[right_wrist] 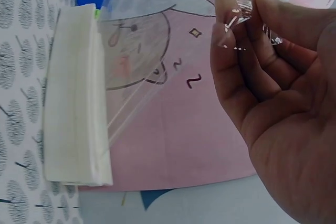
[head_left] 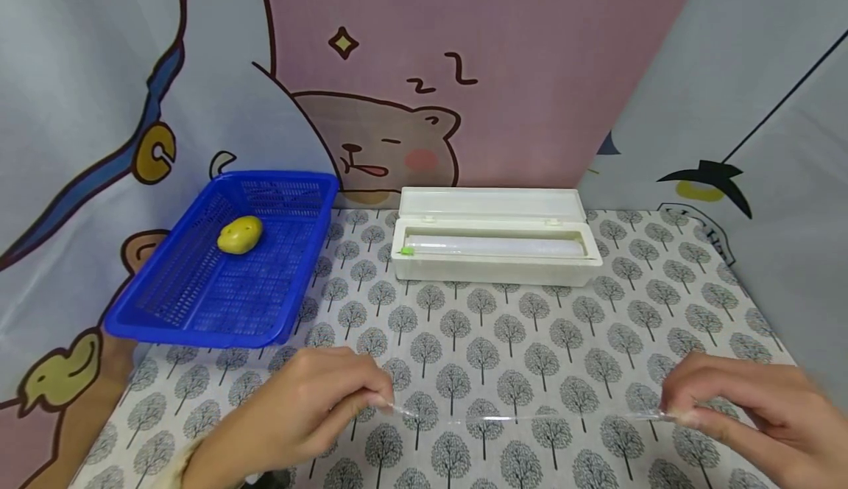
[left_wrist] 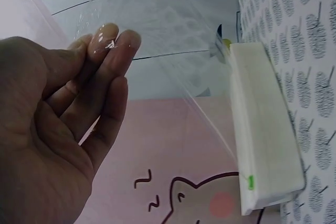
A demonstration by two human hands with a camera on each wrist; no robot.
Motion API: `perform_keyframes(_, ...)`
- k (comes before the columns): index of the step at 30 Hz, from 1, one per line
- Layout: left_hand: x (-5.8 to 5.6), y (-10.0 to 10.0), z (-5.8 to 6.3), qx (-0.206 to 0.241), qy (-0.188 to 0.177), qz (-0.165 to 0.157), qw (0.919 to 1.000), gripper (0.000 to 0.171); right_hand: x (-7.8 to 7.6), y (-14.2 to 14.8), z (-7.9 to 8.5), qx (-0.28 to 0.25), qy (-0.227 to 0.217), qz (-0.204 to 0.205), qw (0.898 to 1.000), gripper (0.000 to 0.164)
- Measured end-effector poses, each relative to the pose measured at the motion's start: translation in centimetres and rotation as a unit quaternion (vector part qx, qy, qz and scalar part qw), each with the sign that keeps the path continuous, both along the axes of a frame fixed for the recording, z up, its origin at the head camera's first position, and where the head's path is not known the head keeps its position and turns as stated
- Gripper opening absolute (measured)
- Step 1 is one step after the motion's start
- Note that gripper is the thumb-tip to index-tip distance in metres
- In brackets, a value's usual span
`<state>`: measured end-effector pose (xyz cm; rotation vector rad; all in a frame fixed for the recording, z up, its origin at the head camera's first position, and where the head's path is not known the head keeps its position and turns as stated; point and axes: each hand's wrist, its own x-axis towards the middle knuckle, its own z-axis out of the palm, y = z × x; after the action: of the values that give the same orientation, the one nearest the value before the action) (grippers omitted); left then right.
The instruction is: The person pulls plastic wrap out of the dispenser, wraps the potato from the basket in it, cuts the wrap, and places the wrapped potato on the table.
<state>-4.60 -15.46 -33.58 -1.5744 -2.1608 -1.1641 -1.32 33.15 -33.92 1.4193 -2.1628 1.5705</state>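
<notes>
A sheet of clear plastic wrap (left_wrist: 173, 35) stretches from a white dispenser box (head_left: 497, 272) toward the front of the table. My left hand (head_left: 311, 404) pinches one corner of its front edge between thumb and fingers. The opposite corner is pinched by my right hand (head_left: 755, 415). Between the hands the film's edge shows only as a thin shiny line in the head view. The box lid (head_left: 490, 203) stands raised at the back, and a roll (head_left: 497, 246) lies inside, with a small green piece (head_left: 407, 251) at its left end.
At the back left a blue plastic basket (head_left: 199, 338) holds a yellow, potato-like object (head_left: 240, 235). The tablecloth (head_left: 510, 356) has a grey tree print. Cartoon-printed cloth (head_left: 530, 69) hangs behind the table and at its sides.
</notes>
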Motion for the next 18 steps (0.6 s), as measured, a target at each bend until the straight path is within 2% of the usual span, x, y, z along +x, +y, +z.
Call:
perform_keyframes(3, 0.1, -0.1, -0.5, -0.024, -0.012, 0.0, 0.9996, 0.015, 0.2, 0.1, -0.7, 0.04, -0.007, -0.011, 0.999, 0.031)
perform_keyframes(8, 0.2, -0.2, -1.6, -0.057, -0.033, -0.003, 0.9978, 0.013, 0.3, 0.4, -2.6, 0.072, -0.054, 0.018, 0.996, 0.053)
perform_keyframes(13, 0.0, 0.0, -3.1, -0.088, -0.062, -0.024, 0.9939, 0.012, 0.2, 0.6, -4.2, 0.092, -0.093, 0.039, 0.991, 0.054)
perform_keyframes(18, 0.0, 0.1, -4.2, -0.127, -0.078, -0.022, 0.9886, 0.011, -0.2, 0.2, -5.6, 0.111, -0.115, 0.052, 0.986, 0.05)
